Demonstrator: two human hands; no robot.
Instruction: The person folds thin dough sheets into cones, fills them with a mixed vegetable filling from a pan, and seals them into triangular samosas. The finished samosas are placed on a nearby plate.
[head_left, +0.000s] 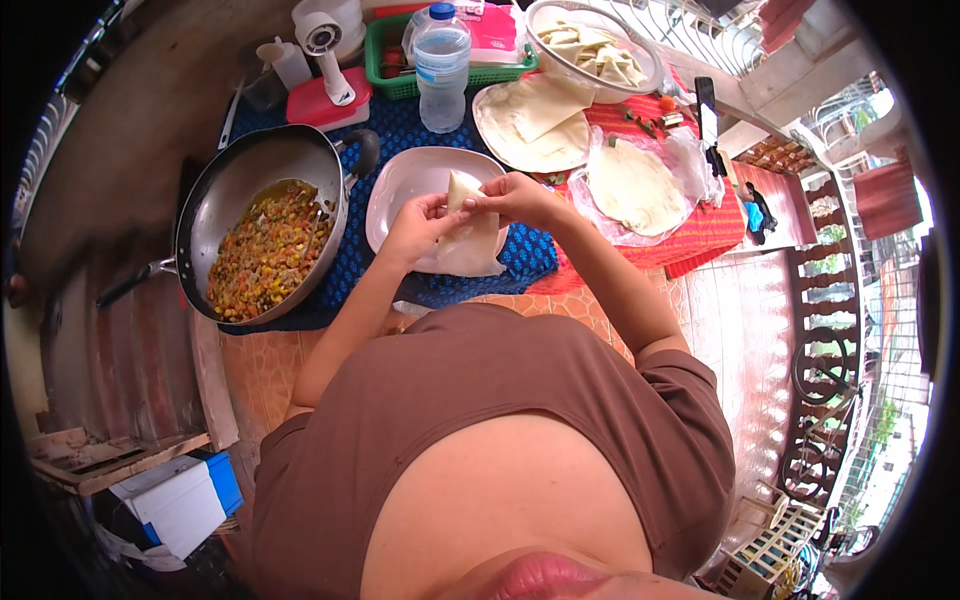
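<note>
Over a pale square plate (400, 180), a thin dough wrapper (470, 245) hangs between my two hands, its upper part folded to a point. My left hand (420, 225) pinches the wrapper's left side. My right hand (522, 198) grips the opposite side near the fold, fingers and thumb pressed together. Left of the plate stands a large wok (188, 215) with a chopped vegetable filling (265, 250) and a spoon partly sunk in it. More flat wrappers (530, 140) lie stacked on a plate beyond my right hand, and another wrapper (640, 185) rests on clear plastic.
A clear bowl (655, 75) of folded wrappers stands at the far right. Behind the plate are a water bottle (442, 75), a green basket (400, 85) and a red-lidded container (325, 100). Blue cloth (450, 290) and red cloth (715, 220) cover the table.
</note>
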